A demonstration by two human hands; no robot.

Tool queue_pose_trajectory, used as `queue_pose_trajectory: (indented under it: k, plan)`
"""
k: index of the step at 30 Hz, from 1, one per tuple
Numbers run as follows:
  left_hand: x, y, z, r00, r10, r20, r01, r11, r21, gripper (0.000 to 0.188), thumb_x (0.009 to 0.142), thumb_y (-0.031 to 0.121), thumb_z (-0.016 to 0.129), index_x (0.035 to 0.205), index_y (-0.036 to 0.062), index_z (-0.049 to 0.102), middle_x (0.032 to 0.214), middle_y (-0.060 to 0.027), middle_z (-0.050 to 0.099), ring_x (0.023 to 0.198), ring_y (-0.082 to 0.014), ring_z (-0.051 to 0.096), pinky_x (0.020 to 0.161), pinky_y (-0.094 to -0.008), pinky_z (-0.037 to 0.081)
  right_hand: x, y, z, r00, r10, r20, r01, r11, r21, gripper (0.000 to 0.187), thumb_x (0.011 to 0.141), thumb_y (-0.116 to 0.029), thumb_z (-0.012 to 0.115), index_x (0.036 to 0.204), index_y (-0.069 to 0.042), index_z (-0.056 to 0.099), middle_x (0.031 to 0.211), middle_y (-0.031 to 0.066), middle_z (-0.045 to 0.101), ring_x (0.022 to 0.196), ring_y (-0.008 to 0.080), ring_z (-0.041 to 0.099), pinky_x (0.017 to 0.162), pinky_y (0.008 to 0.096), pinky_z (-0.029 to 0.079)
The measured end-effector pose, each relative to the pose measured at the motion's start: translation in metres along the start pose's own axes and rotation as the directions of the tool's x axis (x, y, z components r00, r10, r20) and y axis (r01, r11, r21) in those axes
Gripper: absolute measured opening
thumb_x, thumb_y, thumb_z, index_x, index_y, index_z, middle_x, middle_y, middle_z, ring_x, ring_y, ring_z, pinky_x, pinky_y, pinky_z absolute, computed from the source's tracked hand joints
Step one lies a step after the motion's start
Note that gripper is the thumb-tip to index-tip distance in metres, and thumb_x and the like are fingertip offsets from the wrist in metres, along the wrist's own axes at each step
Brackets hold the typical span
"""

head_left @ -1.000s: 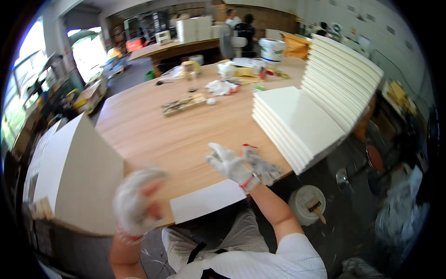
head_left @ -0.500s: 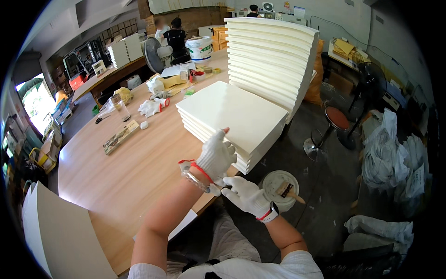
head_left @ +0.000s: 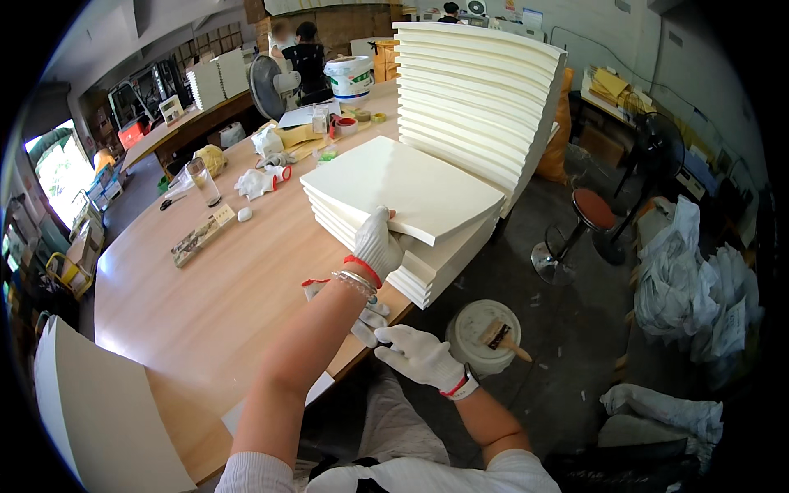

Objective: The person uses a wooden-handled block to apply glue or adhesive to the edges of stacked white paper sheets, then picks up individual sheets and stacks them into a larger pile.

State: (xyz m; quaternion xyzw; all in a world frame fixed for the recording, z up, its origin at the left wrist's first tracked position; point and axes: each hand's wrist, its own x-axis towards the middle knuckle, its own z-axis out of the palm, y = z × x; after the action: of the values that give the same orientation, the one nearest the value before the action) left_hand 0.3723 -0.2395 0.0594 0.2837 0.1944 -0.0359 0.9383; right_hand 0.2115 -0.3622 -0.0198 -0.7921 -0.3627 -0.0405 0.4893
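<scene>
My left hand (head_left: 378,244), in a white knit glove with a red cuff, grips the near edge of the top white slab (head_left: 403,185) of a short stack. That slab's near corner is raised, with a gap between it and the white slabs beneath (head_left: 431,275). My right hand (head_left: 417,355), gloved too, hovers past the table's edge, fingers apart and holding nothing. Next to it, partly behind my left forearm, a loose white glove (head_left: 367,324) lies on the table. Behind the short stack rises a tall stack of the same slabs (head_left: 477,115).
A round white bucket (head_left: 483,312) with a wide brush (head_left: 504,338) across its top stands on the floor at right. A stool (head_left: 593,209) is beyond it. On the wooden table (head_left: 205,304) are a glass jar (head_left: 204,182), a long box (head_left: 203,236) and tape rolls (head_left: 347,126).
My left hand has closed on the top slab and lifted its near corner off the stack. My right hand has shifted slightly down and left. The view has shifted a little.
</scene>
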Motion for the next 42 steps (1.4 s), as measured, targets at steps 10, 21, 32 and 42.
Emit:
queue_pose_trajectory:
  k: [10,21,32,42]
  plan:
    - [0.003,-0.002,-0.003,0.997,0.078,0.001,-0.078,0.991,-0.112,0.025,0.087,0.004,0.053,0.109,-0.0004,0.042,0.11,-0.0158,0.049,0.099,-0.0332,0.058,0.081,-0.0465,0.056,0.011,-0.002,-0.06,0.982,0.17,-0.078,-0.117,0.881,0.458,0.031,0.092,-0.012,0.062,0.119,0.004,0.058,0.103,0.0078,0.066,0.088,0.0102,0.063,0.078,0.0255,0.052]
    - [-0.035,0.088,-0.06,0.982,0.068,0.176,-0.037,0.984,-0.172,0.027,0.094,0.017,0.051,0.114,-0.001,0.048,0.105,-0.0185,0.061,0.091,-0.0322,0.066,0.076,-0.0333,0.06,0.033,0.001,0.005,0.976,0.218,0.021,-0.15,0.596,0.789,0.037,0.102,-0.024,0.042,0.125,0.003,0.054,0.1,0.0069,0.065,0.081,0.0113,0.063,0.075,0.0256,0.051]
    - [-0.238,0.171,-0.329,0.954,0.299,-0.014,-0.285,0.923,0.259,0.045,0.088,0.007,0.051,0.132,-0.0027,0.045,0.122,-0.0195,0.059,0.104,-0.0287,0.065,0.09,-0.0414,0.056,0.146,-0.014,0.066,0.82,0.245,0.518,-0.544,0.613,0.573,0.051,0.094,-0.039,0.057,0.121,0.005,0.057,0.113,0.0118,0.064,0.096,0.0147,0.061,0.082,0.0273,0.048]
    - [-0.259,0.177,-0.409,0.897,0.363,-0.251,-0.109,0.735,0.67,0.032,0.084,0.011,0.068,0.111,-0.0019,0.056,0.097,-0.0096,0.065,0.079,-0.015,0.066,0.068,-0.0278,0.056,0.15,0.032,0.163,0.74,0.251,0.624,-0.564,0.736,0.374,0.038,0.092,-0.021,0.065,0.116,0.007,0.062,0.102,0.0057,0.068,0.09,0.0092,0.061,0.08,0.0235,0.049]
